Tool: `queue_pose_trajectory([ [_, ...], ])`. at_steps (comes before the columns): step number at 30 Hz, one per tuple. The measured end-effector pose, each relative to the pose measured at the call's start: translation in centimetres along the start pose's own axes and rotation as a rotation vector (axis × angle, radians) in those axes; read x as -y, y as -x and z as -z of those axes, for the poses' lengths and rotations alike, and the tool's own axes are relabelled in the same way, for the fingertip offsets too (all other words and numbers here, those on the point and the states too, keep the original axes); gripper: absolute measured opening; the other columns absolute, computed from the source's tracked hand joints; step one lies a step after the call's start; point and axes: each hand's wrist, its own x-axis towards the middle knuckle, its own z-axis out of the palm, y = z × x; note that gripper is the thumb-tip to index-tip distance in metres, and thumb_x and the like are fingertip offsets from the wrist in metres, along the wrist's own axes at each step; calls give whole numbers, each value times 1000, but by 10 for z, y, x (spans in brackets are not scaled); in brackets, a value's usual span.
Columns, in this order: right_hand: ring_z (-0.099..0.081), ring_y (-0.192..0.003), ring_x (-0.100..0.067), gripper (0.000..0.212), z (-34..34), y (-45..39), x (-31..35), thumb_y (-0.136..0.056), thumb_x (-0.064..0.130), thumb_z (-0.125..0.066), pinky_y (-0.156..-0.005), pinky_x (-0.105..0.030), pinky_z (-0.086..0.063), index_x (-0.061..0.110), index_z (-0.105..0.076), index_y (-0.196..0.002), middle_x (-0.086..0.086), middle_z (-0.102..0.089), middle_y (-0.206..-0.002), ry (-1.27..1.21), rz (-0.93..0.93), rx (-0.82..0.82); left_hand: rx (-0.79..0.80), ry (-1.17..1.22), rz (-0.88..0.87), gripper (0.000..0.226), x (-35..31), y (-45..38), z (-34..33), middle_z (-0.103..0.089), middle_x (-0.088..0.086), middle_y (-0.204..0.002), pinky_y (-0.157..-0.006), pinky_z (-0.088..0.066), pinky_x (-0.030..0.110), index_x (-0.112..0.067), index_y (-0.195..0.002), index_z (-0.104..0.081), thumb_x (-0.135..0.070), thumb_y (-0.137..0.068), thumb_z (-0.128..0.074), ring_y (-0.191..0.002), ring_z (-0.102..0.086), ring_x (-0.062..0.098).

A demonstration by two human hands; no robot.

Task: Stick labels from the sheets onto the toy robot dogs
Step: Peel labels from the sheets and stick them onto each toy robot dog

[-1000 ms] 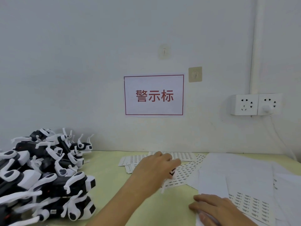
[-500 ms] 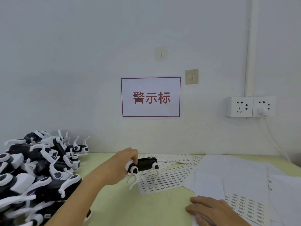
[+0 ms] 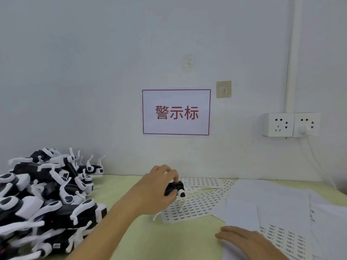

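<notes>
My left hand (image 3: 155, 192) grips a black and white toy robot dog (image 3: 175, 188) above a label sheet (image 3: 193, 205) in the middle of the yellow-green table. The dog's white legs hang down toward the sheet. My right hand (image 3: 246, 241) rests flat on a sheet of white paper at the lower right, fingers straight. Another label sheet (image 3: 285, 241) with dark labels lies just right of that hand. More label sheets (image 3: 202, 182) lie near the wall.
A large heap of black and white toy robot dogs (image 3: 47, 199) fills the table's left side. Blank white papers (image 3: 268, 201) cover the right. On the wall hang a red-framed sign (image 3: 176, 112), two sockets (image 3: 291, 124) with a plugged cable, and hooks.
My left hand carried the toy dog rightward from near the heap and turned it, so it now hangs over the label sheet. My right hand stayed on the paper.
</notes>
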Motion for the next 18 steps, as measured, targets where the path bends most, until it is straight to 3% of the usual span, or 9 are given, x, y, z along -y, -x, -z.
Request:
queue_pose_trajectory([
  [2,-34,-133,6,73,-2,1,2,-84,69,-45,-107,-8,-25,35,-31,-148,20,-32,-152,-52,-43,-68,-41,123,-62,22,-18,0,-15,-45,-18,-126,-98,-45,32,-35,-120,-48,-33,-98,-49,-114,-43,2],
  [4,-48,-109,5,32,0,15,14,-85,68,-42,-91,-8,-35,55,-32,-113,31,-43,-119,-35,-57,-184,18,195,-115,27,-34,2,-42,-44,-20,-130,-100,-41,25,-38,-125,-46,-35,-98,-48,-119,-41,-1],
  [6,-50,-99,6,9,-5,21,15,-98,54,-39,-85,-5,-33,49,-36,-104,28,-49,-111,-29,-58,-307,103,229,-147,38,-48,8,-75,-40,-21,-139,-106,-28,16,-40,-133,-42,-36,-95,-47,-128,-30,-4],
  [9,-53,-89,7,11,-1,22,14,-103,39,-37,-79,-6,-37,39,-48,-101,21,-58,-95,-108,-114,-353,181,328,-135,55,-61,15,-109,-36,-25,-147,-114,-23,33,-47,-139,-39,-43,-85,-47,-137,-24,-5],
  [11,-55,-82,5,18,4,23,18,-102,29,-44,-70,-9,-39,40,-50,-89,18,-61,-76,-159,-91,-426,151,404,-112,52,-60,14,-116,-35,-25,-149,-115,-17,33,-47,-139,-44,-40,-89,-55,-139,-18,-12],
  [14,-55,-55,-7,31,4,25,18,-98,26,-48,-52,-14,-36,40,-59,-73,11,-58,-55,-378,-54,-698,75,424,-109,43,-56,12,-114,-38,-24,-146,-114,-13,28,-39,-134,-54,-33,-93,-62,-136,-16,-16],
  [16,-53,-52,-13,24,6,24,19,-93,31,-45,-51,-21,-37,36,-62,-77,1,-59,-54,-543,-82,-819,15,421,-102,35,-55,12,-114,-45,-25,-137,-107,-14,22,-30,-129,-58,-30,-94,-61,-127,-17,-24],
  [18,-54,-53,-18,31,6,22,15,-97,24,-40,-52,-20,-39,32,-65,-81,-3,-65,-61,-752,-130,-891,-58,430,-56,20,-58,12,-111,-54,-25,-119,-104,-18,22,-34,-116,-63,-29,-96,-61,-119,-29,-19],
])
